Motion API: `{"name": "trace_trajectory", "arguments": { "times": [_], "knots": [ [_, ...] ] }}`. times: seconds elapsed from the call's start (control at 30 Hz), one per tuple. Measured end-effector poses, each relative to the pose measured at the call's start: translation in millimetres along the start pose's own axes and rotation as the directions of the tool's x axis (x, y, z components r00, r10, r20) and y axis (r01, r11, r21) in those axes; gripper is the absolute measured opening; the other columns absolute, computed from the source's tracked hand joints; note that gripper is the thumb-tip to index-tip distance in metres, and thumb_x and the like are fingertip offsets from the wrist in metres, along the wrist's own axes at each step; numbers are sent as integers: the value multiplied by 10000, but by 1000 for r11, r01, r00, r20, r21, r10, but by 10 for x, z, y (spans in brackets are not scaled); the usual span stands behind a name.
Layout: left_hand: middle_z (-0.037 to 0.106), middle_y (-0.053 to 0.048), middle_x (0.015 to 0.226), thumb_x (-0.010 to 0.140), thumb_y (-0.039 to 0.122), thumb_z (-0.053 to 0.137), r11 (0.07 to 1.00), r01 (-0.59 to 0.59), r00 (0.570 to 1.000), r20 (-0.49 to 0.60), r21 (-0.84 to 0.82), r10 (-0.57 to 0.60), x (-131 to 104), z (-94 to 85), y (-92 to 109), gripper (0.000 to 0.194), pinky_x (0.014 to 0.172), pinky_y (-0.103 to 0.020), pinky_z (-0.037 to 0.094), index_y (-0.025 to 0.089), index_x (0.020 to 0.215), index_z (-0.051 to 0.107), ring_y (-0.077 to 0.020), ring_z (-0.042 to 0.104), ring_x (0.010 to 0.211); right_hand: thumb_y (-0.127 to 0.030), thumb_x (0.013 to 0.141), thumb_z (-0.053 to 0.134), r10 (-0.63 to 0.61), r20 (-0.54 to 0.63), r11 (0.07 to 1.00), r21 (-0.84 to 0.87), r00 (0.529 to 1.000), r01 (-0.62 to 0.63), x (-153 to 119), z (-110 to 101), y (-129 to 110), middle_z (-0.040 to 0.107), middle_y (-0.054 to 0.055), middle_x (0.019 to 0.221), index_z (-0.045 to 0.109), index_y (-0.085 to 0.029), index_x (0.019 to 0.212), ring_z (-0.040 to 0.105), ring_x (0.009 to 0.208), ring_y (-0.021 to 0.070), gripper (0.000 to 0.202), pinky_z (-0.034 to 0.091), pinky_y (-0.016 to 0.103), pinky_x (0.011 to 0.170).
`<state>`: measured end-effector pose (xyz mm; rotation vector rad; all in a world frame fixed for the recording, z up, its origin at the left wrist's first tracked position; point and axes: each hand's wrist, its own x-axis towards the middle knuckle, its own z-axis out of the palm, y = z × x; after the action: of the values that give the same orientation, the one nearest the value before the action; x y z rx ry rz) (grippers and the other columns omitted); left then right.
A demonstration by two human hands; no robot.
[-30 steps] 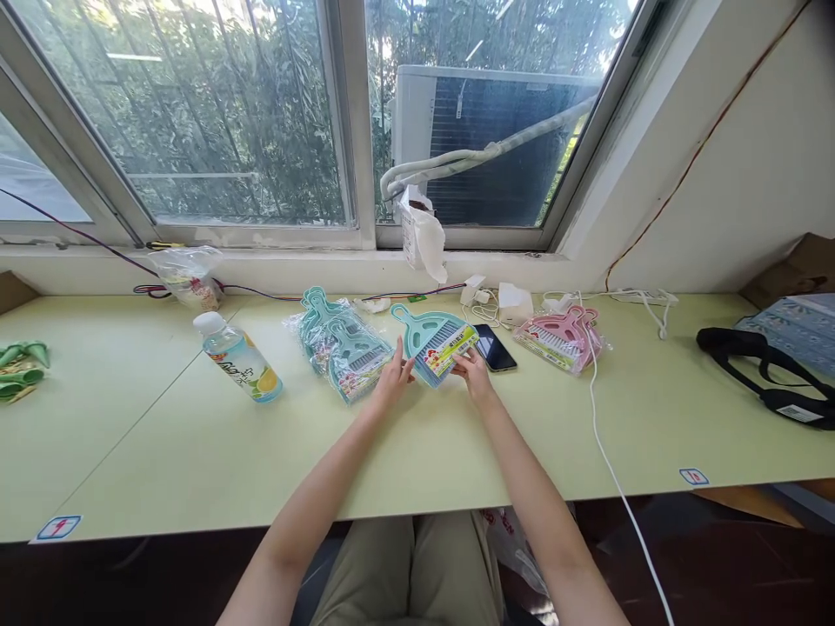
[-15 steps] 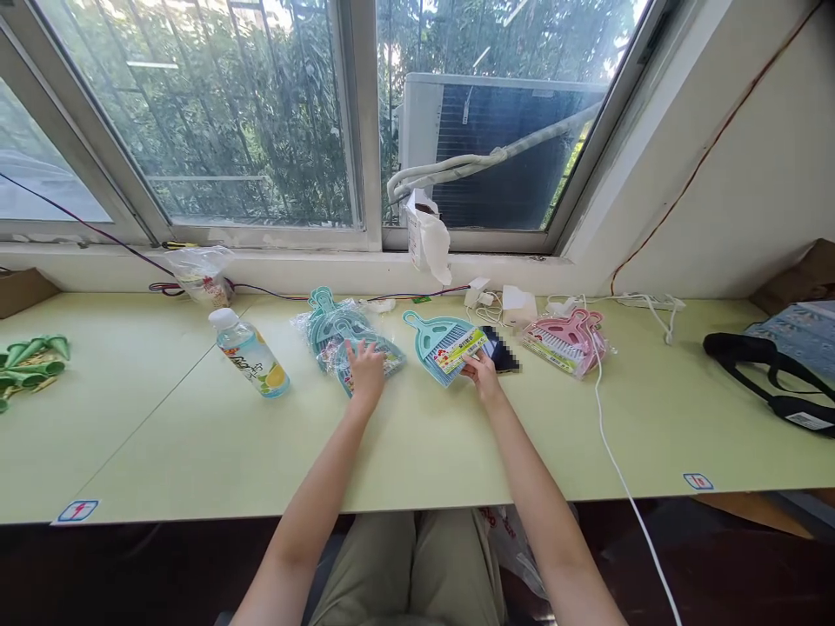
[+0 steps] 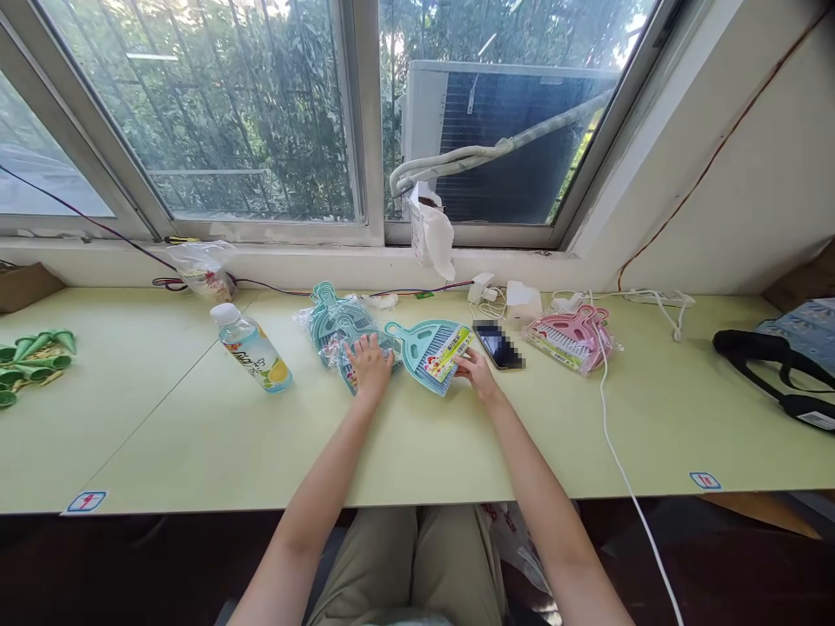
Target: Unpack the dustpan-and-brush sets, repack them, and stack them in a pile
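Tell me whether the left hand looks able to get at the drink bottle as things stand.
Probably yes. The left hand is spread over the wrapped green dustpans, and the bottle stands to their left; nothing seems to stand in front of it.

Right hand (image 3: 478, 374) has a teal dustpan set (image 3: 427, 349) pinched by its right edge, and the left hand (image 3: 369, 363) is just spread out on a pile of similar bagged ones (image 3: 331, 320) right beside it. Phone (image 3: 494, 342) and some pink bagged dustpans (image 3: 571, 337) are over to the right, tilted-looking drink bottle (image 3: 253, 349) to the left, all on a yellowish-green table (image 3: 450, 452) by a window (image 3: 248, 113).
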<state>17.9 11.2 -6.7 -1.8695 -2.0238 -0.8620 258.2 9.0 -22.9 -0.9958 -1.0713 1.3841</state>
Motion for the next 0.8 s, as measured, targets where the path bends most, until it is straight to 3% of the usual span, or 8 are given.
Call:
{"name": "trace_trajectory", "arguments": {
  "times": [0.2,0.4,0.6,0.8],
  "knots": [
    [576,-152,1192,822,147,450,998,-48,996,74,-29,50,9,-6,-33,423,1112,-547,90,168,1238,527,-293,455,1187,-341,613,749,28,-39,999,-32,999,-29,20,-6,26,723,30,826,623,-206,951,682,663,186,385,562,312,624],
    [453,-185,1369,843,275,498,1000,-17,997,69,-15,18,12,37,-12,501,1091,-595,110,160,1329,459,-332,393,1265,-334,610,742,39,-72,999,-13,997,-40,45,-39,33,719,12,798,617,-203,942,673,644,167,378,550,298,626],
    [535,-140,1309,834,152,451,999,-32,993,115,32,28,23,99,-85,345,1066,-643,122,184,1126,630,-331,379,1289,-325,613,743,56,-53,998,-4,997,-56,47,-59,30,720,15,812,617,-198,960,677,649,167,390,552,299,634],
    [593,-102,1244,868,171,393,994,19,1000,16,-108,-17,69,46,-115,343,1102,-604,120,202,1097,647,-285,440,1237,-321,622,756,63,-4,998,-22,998,-64,26,-50,18,724,32,838,624,-196,980,684,673,176,402,557,298,632]
  ]
}}
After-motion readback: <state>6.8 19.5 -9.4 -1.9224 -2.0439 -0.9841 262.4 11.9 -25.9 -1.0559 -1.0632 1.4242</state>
